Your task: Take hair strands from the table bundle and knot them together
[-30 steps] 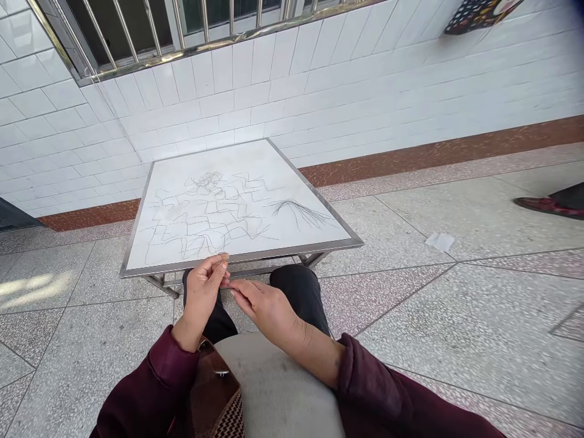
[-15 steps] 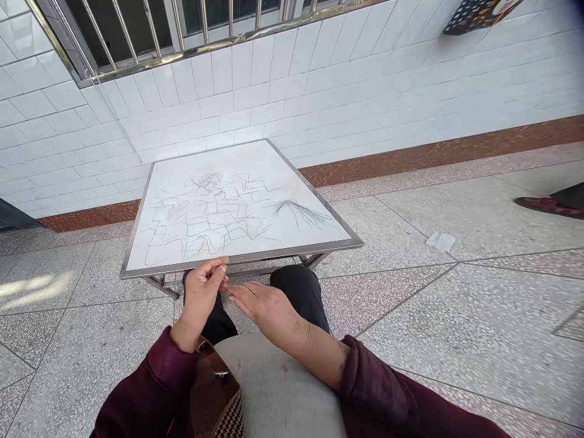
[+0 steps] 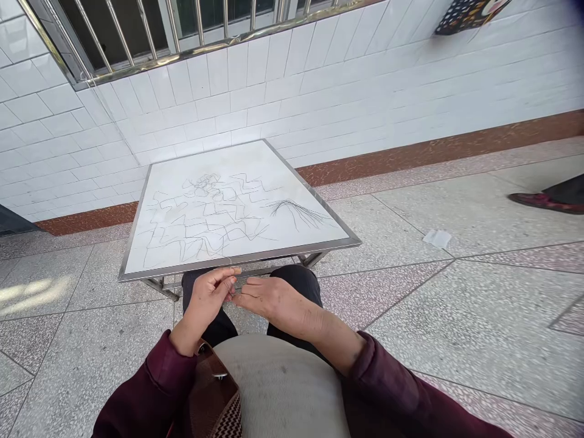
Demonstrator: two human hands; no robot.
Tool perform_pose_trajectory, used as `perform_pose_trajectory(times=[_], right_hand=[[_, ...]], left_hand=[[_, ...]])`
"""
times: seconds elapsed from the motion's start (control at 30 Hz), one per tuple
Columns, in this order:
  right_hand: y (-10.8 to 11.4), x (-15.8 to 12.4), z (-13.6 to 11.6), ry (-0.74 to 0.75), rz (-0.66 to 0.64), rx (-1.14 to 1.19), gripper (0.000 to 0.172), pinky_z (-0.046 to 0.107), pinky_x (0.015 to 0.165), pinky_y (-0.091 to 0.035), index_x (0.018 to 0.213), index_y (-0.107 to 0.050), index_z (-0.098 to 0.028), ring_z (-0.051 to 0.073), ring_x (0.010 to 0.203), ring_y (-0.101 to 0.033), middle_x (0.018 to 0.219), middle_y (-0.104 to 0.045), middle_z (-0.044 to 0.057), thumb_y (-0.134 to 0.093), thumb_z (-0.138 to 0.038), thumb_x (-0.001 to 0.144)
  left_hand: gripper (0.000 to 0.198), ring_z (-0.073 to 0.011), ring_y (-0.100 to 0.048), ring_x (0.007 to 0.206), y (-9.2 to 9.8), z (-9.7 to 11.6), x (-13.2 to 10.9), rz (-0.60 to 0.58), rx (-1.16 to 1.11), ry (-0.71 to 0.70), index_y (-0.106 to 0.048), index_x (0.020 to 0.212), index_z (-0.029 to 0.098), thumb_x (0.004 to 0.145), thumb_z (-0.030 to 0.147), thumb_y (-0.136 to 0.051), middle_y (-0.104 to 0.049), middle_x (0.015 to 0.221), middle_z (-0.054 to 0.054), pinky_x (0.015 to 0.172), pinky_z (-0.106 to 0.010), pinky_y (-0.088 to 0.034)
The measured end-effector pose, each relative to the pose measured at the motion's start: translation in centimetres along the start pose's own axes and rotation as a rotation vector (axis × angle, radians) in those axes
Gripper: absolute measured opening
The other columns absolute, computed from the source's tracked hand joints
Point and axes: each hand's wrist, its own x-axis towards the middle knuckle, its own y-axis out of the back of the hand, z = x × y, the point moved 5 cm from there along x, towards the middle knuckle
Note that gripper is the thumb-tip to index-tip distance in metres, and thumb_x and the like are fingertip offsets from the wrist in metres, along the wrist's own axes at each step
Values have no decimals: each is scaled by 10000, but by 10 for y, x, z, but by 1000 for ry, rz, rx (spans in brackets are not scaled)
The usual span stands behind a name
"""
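Just beyond my knees, my left hand is pinched near the table's front edge, with a thin thread or wire rising from its fingertips. My right hand meets it from the right, its fingers pressed together; what they hold is too small to make out. A white table with a metal rim stands in front of me. Many thin dark strands in bent, stepped shapes are spread over its top, with a tangled clump toward the back and a fanned bundle at the right.
A tiled wall with a barred window rises behind the table. White paper lies on the floor at the right, near another person's shoe. A brown bag rests at my left side.
Both hands have moved slightly toward me and to the right, and my right hand has turned flatter. The thin strand now shows above my left fingertips. The view has shifted a little.
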Motion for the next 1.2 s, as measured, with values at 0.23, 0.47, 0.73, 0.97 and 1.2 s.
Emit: perform_pose_trajectory(times=[0.23,0.47,0.73,0.97,1.2], right_hand=[[3,1,2,21,47,-26,227,295,631,-484,934,-650,-178,159,717,-566,810,-669,21,-438,-116,980],[5,-7,14,-107,148,79,190,304,651,-489,899,-648,-190,167,712,-579,777,-636,31,-484,-230,984],[-10,-19,36,-557,303,604,108,264,645,-482,854,-627,-216,144,699,-604,779,-659,19,-601,-313,895],[-34,-29,46,-828,374,1140,239,265,610,-470,857,-590,-205,113,597,-554,671,-608,-34,-732,-356,739],[-37,-31,49,-861,473,1304,301,245,567,-450,822,-596,-187,87,543,-523,641,-585,-52,-764,-416,720]], left_hand=[[361,-121,-554,604,-4,-2,-2,-24,-4,-64,-722,1118,164,846,380,-623,-647,728,-23,604,-249,-489],[438,-114,-548,596,-3,-5,-3,-9,-16,-80,-671,1201,148,847,402,-633,-584,663,14,621,-246,-504],[498,-125,-604,605,-5,-6,-7,2,-41,-15,-609,1271,159,864,447,-618,-629,689,0,606,-254,-532],[487,-120,-609,647,-7,-6,-10,4,-49,-2,-593,1286,182,865,426,-630,-611,720,6,645,-251,-538],[525,-121,-609,711,-11,-9,-10,-80,-81,-32,-548,1347,223,857,388,-641,-578,746,25,700,-255,-531]])
